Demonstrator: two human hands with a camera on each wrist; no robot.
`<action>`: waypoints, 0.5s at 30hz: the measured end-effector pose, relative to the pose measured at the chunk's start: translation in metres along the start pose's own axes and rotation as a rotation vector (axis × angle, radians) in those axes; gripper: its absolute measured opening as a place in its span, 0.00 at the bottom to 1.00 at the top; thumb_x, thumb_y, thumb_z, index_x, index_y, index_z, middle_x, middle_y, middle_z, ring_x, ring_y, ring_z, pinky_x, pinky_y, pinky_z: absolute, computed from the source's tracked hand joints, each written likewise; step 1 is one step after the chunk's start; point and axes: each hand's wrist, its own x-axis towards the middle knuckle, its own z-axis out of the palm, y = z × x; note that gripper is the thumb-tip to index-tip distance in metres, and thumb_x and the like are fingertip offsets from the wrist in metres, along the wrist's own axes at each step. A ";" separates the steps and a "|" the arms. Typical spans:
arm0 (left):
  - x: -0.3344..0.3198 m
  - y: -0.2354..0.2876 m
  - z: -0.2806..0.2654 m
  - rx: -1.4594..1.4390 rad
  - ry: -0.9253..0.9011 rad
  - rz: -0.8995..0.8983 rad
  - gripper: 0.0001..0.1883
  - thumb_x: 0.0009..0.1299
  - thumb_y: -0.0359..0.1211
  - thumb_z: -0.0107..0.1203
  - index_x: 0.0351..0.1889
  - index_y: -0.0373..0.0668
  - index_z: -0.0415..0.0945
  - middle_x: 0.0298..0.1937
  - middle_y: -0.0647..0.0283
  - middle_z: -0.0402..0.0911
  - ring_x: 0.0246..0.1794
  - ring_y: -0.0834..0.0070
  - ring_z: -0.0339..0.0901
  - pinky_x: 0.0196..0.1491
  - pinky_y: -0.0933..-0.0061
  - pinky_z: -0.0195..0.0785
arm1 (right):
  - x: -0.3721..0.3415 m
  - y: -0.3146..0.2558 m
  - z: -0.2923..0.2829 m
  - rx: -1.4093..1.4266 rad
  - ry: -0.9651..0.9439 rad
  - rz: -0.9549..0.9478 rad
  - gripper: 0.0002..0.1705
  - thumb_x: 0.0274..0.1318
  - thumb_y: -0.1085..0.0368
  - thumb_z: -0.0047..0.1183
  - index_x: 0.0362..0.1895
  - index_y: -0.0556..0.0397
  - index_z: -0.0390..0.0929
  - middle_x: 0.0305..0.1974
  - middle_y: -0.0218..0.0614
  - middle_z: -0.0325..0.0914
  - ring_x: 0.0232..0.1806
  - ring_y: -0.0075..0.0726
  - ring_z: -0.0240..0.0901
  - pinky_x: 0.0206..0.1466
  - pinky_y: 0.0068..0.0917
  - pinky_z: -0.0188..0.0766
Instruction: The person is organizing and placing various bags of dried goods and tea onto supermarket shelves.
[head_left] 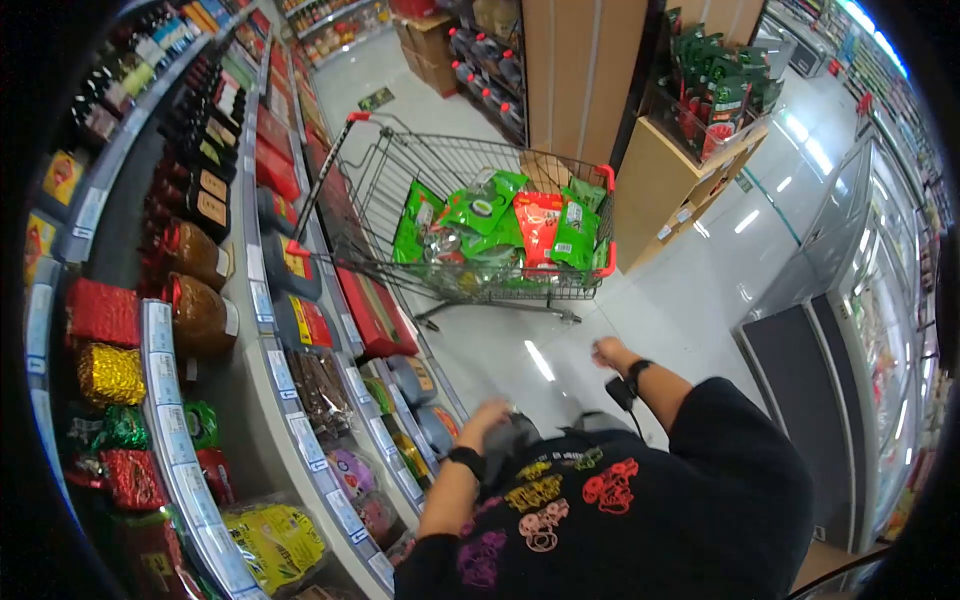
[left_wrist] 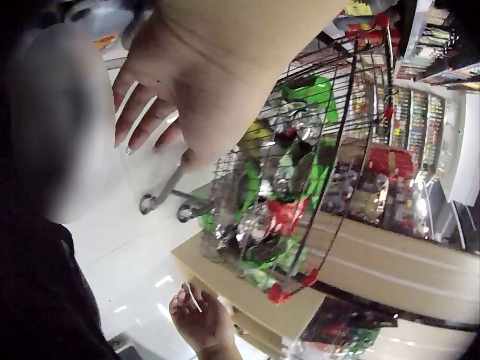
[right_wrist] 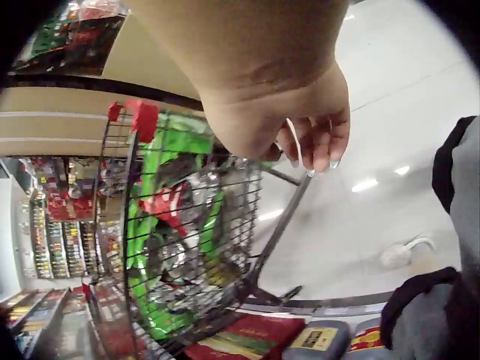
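My left hand (left_wrist: 176, 82) hangs with loose fingers and nothing in it, beside the left shelves in the head view. My right hand (head_left: 612, 353) is out over the floor, its fingers curled; a thin white strip (left_wrist: 193, 296) shows between thumb and fingers in both wrist views. Ahead stands a wire shopping cart (head_left: 375, 165) with red corner pieces, its handle toward the left shelves. In the cart lie several green bags (head_left: 575, 235) and a red bag (head_left: 538, 225). Neither hand touches the cart.
Shelves (head_left: 255, 270) with jars, bottles and packets run along the left. A wooden display stand (head_left: 650, 190) with green packets stands beyond the cart. At the right is a freezer case (head_left: 800, 360). Glossy floor (head_left: 530, 370) lies between.
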 end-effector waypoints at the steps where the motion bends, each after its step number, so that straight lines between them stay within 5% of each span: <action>1: -0.009 0.011 -0.024 -0.151 0.092 -0.046 0.20 0.63 0.48 0.44 0.43 0.42 0.71 0.32 0.62 0.76 0.29 0.73 0.74 0.25 0.69 0.65 | 0.020 -0.015 0.013 0.062 -0.073 -0.056 0.10 0.51 0.61 0.43 0.28 0.54 0.70 0.22 0.38 0.71 0.20 0.37 0.70 0.20 0.30 0.68; 5: 0.002 0.060 -0.115 -0.145 0.218 0.095 0.19 0.64 0.48 0.47 0.44 0.45 0.71 0.34 0.66 0.77 0.29 0.78 0.74 0.26 0.76 0.63 | -0.034 -0.125 0.081 0.198 -0.211 -0.184 0.10 0.51 0.57 0.47 0.29 0.50 0.70 0.24 0.33 0.70 0.21 0.27 0.67 0.22 0.22 0.64; 9: -0.026 0.146 -0.143 -0.289 0.189 0.227 0.16 0.66 0.45 0.45 0.44 0.45 0.71 0.39 0.66 0.78 0.35 0.79 0.74 0.36 0.79 0.62 | -0.084 -0.190 0.111 0.076 -0.376 -0.312 0.11 0.55 0.58 0.44 0.35 0.52 0.72 0.30 0.29 0.74 0.25 0.23 0.69 0.28 0.20 0.67; 15: 0.000 0.214 -0.157 -0.293 0.198 0.527 0.15 0.62 0.35 0.51 0.43 0.34 0.72 0.34 0.58 0.79 0.37 0.74 0.76 0.41 0.77 0.65 | -0.055 -0.241 0.094 -0.038 -0.176 -0.535 0.10 0.55 0.60 0.43 0.33 0.52 0.73 0.30 0.27 0.75 0.29 0.20 0.70 0.31 0.19 0.66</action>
